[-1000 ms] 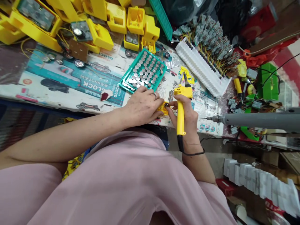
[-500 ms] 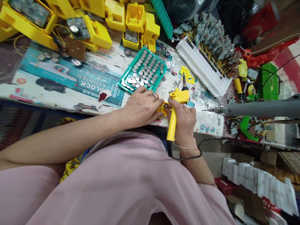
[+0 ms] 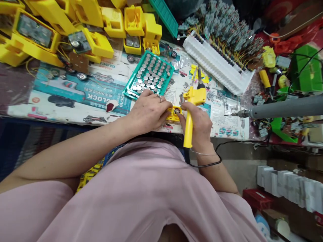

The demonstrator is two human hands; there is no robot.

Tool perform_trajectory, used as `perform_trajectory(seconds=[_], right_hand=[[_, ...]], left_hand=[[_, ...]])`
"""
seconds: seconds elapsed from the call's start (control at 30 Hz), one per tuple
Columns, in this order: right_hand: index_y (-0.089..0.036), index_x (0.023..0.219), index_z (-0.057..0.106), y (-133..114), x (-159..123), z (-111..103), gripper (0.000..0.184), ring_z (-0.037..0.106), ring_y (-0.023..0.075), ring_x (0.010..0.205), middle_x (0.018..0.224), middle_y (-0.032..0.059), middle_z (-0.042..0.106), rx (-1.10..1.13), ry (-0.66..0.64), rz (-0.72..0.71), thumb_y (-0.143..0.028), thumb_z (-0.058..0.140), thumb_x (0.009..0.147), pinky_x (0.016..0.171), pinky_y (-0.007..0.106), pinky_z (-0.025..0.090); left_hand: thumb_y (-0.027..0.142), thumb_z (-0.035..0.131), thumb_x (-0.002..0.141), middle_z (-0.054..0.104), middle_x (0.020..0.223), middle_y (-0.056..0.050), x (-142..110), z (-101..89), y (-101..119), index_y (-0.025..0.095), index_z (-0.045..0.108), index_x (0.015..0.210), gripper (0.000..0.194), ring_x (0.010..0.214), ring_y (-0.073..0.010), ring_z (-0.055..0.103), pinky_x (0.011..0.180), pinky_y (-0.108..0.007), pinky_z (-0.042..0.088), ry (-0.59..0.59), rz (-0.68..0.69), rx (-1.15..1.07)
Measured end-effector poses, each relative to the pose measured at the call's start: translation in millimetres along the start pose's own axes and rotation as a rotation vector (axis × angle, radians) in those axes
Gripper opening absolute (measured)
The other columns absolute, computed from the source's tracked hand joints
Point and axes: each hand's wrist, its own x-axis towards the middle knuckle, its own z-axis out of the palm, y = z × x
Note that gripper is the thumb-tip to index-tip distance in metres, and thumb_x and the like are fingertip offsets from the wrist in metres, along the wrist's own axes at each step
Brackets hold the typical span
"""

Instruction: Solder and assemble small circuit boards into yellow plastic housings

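In the head view, my left hand (image 3: 149, 113) is closed by fingers and thumb on the left end of a small yellow plastic housing (image 3: 172, 117) at the table's front edge. A round silver button cell (image 3: 177, 110) sits in that housing. My right hand (image 3: 201, 123) grips a yellow soldering gun (image 3: 188, 132), whose tip points away from me over the table. Its fingertips are close to the housing's right side; whether they touch it I cannot tell. Just beyond my left hand lies a green tray (image 3: 164, 87) with rows of button cells.
Yellow plastic cases (image 3: 114, 22) crowd the back left. A white foam rack (image 3: 214, 65) of wired grey parts stands at the back right. A grey electric screwdriver (image 3: 277, 108) juts in from the right. Small metal parts (image 3: 217, 95) lie scattered beyond my right hand.
The fingers of my right hand have drawn back a little from the housing, so more of the button cell shows. The soldering gun stays in that hand. The whole view has shifted slightly.
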Motion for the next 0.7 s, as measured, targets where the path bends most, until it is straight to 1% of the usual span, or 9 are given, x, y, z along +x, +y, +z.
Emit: perform_trajectory(seconds=[0.1,0.17,0.23,0.33,0.4,0.47,0.53,0.6,0.7], right_hand=[[-0.027,0.126,0.052,8,-3,-1,0.034,0.071,0.0185,0.09,0.116,0.0052,0.071,0.198,-0.015,0.033,-0.038,0.061,0.095,0.078,0.032,0.056],[-0.025,0.129,0.047,13,-4,2,0.043,0.07,0.0212,0.105,0.122,0.0073,0.069,0.306,-0.047,0.0,-0.042,0.064,0.093,0.086,0.035,0.058],[-0.023,0.13,0.047,16,-5,7,0.049,0.068,0.0236,0.113,0.123,0.0093,0.068,0.37,-0.061,-0.046,-0.046,0.066,0.091,0.092,0.038,0.057],[-0.022,0.128,0.05,18,-7,15,0.048,0.068,0.0239,0.111,0.12,0.01,0.069,0.403,-0.051,-0.064,-0.047,0.067,0.09,0.094,0.04,0.057],[-0.022,0.126,0.052,18,-8,18,0.045,0.068,0.0239,0.11,0.118,0.0098,0.069,0.388,-0.059,-0.05,-0.047,0.066,0.091,0.094,0.041,0.057],[-0.022,0.125,0.053,17,-9,19,0.044,0.068,0.0245,0.109,0.117,0.0097,0.07,0.372,-0.09,-0.039,-0.049,0.064,0.092,0.095,0.043,0.056],[-0.022,0.125,0.054,17,-9,20,0.044,0.068,0.025,0.107,0.116,0.0093,0.071,0.358,-0.101,-0.033,-0.05,0.063,0.092,0.095,0.044,0.055],[-0.022,0.125,0.055,16,-9,20,0.046,0.07,0.0245,0.103,0.114,0.0088,0.072,0.343,-0.049,-0.047,-0.052,0.064,0.091,0.092,0.042,0.055],[-0.025,0.119,0.058,14,-9,16,0.041,0.072,0.0218,0.093,0.107,0.006,0.076,0.339,0.125,-0.079,-0.047,0.071,0.088,0.087,0.038,0.057]], left_hand=[[0.029,0.042,0.095,0.074,0.084,-0.008,6,1.4,4,0.018,0.072,0.092,0.032,0.079,-0.0234,0.068,0.078,-0.042,0.044,-0.005,-0.035,0.034],[0.029,0.045,0.093,0.074,0.083,-0.009,8,1.3,7,0.018,0.073,0.09,0.03,0.08,-0.0251,0.068,0.078,-0.043,0.045,-0.022,-0.071,0.022],[0.029,0.047,0.091,0.073,0.083,-0.008,9,-0.2,8,0.019,0.073,0.089,0.028,0.082,-0.0254,0.068,0.08,-0.043,0.045,-0.032,-0.096,-0.013],[0.03,0.049,0.091,0.074,0.086,-0.006,7,-5.1,6,0.022,0.073,0.091,0.025,0.087,-0.0243,0.068,0.088,-0.044,0.046,-0.012,-0.127,-0.102],[0.029,0.049,0.093,0.075,0.087,-0.004,4,-8.5,3,0.023,0.072,0.094,0.024,0.086,-0.0222,0.068,0.096,-0.046,0.044,0.002,-0.158,-0.155],[0.028,0.048,0.094,0.075,0.084,-0.003,3,-10.0,1,0.024,0.072,0.095,0.024,0.082,-0.0204,0.067,0.102,-0.047,0.042,0.003,-0.179,-0.161],[0.027,0.047,0.094,0.076,0.083,-0.003,3,-8.6,-1,0.024,0.072,0.094,0.025,0.081,-0.0205,0.066,0.103,-0.048,0.041,-0.003,-0.167,-0.126],[0.027,0.047,0.094,0.077,0.085,-0.003,3,-5.4,-1,0.025,0.074,0.095,0.027,0.084,-0.022,0.067,0.101,-0.048,0.042,-0.008,-0.132,-0.089],[0.027,0.046,0.095,0.077,0.09,-0.005,2,-2.3,-3,0.025,0.076,0.099,0.03,0.089,-0.0233,0.067,0.1,-0.05,0.041,-0.011,-0.086,-0.08]])
